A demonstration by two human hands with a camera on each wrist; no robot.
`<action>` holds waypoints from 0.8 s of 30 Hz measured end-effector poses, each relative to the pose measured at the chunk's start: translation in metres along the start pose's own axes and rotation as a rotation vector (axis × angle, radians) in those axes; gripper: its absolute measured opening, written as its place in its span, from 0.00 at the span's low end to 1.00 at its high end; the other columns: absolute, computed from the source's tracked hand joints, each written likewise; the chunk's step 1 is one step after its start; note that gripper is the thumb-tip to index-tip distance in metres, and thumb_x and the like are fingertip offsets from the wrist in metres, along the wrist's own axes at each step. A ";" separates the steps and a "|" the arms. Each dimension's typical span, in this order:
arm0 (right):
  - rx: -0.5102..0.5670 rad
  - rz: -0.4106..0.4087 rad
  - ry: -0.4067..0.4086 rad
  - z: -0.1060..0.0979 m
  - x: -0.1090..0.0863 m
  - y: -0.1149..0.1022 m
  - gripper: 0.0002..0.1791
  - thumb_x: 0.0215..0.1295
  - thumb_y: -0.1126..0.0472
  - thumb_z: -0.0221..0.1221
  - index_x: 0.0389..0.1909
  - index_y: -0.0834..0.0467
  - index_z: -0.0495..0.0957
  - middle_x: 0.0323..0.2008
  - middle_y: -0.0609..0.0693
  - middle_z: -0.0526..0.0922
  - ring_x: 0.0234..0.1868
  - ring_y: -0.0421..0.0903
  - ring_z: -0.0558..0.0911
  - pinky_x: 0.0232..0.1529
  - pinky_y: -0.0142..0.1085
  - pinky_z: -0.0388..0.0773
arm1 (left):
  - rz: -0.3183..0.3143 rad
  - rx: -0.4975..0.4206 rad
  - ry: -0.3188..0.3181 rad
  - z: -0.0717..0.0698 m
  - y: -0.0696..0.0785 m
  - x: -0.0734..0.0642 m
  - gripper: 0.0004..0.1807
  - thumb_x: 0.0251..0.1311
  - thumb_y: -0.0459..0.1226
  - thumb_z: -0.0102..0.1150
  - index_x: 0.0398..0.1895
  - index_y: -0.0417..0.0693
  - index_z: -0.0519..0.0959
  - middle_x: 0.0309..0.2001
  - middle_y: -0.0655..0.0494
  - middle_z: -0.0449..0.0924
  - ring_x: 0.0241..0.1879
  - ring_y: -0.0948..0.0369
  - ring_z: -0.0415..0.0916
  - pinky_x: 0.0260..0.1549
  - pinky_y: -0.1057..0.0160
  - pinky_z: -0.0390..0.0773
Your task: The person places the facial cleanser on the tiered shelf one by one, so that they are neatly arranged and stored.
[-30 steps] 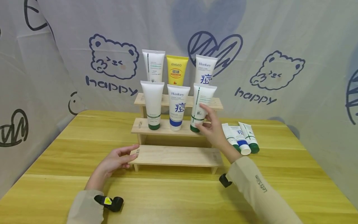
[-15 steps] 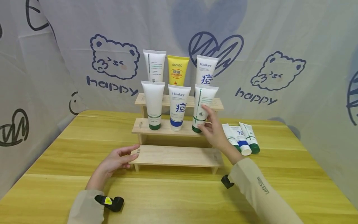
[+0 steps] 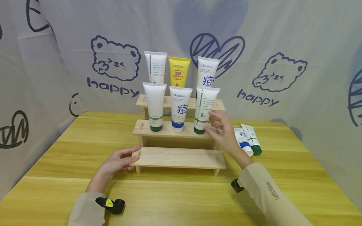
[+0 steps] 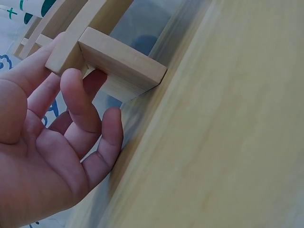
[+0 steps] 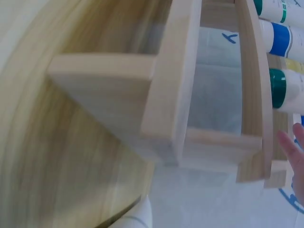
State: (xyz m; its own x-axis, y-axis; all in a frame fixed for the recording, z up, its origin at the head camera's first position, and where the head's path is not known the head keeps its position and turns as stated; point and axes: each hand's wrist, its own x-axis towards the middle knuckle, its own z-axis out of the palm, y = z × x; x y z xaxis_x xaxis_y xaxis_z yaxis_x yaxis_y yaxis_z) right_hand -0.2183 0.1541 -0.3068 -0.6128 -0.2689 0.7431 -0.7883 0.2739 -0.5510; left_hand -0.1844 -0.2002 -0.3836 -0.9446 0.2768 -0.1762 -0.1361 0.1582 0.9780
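Note:
A three-step wooden display stand (image 3: 181,158) stands on the table. My left hand (image 3: 120,161) grips the left end of its lowest step; in the left wrist view the left hand's (image 4: 61,137) fingers curl at that board's end. On the middle step, a white tube with green cap (image 3: 205,108) stands upright at the right. My right hand (image 3: 226,135) is just right of this tube, fingers spread and holding nothing; in the right wrist view its fingertips are apart from the tube. Beside it stand a Hankey tube (image 3: 180,106) and a plain white green-capped tube (image 3: 155,106).
The top step carries a white tube (image 3: 156,67), a yellow ENSEO tube (image 3: 178,72) and another Hankey tube (image 3: 207,70). Further tubes (image 3: 252,139) lie on the table right of the stand, partly behind my right hand. A printed cloth (image 3: 169,25) hangs behind.
My right hand has let go of the right-hand tube on the middle step and drawn back to the right. That tube has turned slightly. The left hand has stayed put.

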 end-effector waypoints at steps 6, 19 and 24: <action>-0.084 -0.020 0.078 -0.011 -0.008 -0.004 0.22 0.44 0.86 0.57 0.45 0.79 0.67 0.42 0.71 0.72 0.44 0.59 0.73 0.39 0.54 0.73 | -0.005 -0.007 0.006 0.001 0.000 0.000 0.31 0.56 0.41 0.58 0.62 0.38 0.63 0.46 0.46 0.65 0.21 0.65 0.67 0.24 0.70 0.73; -0.142 0.105 0.178 -0.045 -0.027 0.034 0.12 0.49 0.81 0.58 0.37 0.76 0.74 0.37 0.64 0.77 0.39 0.46 0.77 0.39 0.29 0.75 | 0.003 -0.014 -0.005 0.000 -0.002 0.003 0.31 0.57 0.40 0.58 0.62 0.37 0.62 0.43 0.48 0.65 0.20 0.65 0.67 0.23 0.70 0.73; -0.097 0.162 0.206 -0.058 -0.035 0.052 0.08 0.52 0.76 0.58 0.35 0.74 0.75 0.35 0.63 0.78 0.36 0.40 0.77 0.37 0.26 0.74 | -0.003 -0.013 -0.005 0.000 -0.002 0.003 0.32 0.57 0.41 0.58 0.62 0.37 0.62 0.42 0.48 0.65 0.20 0.65 0.66 0.23 0.70 0.73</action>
State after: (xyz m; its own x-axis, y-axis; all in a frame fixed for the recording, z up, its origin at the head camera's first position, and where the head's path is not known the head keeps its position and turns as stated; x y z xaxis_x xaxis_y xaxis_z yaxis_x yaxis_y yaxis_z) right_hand -0.2348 0.2310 -0.3399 -0.6986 -0.0231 0.7152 -0.6656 0.3879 -0.6376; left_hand -0.1865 -0.1995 -0.3862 -0.9427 0.2807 -0.1801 -0.1432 0.1471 0.9787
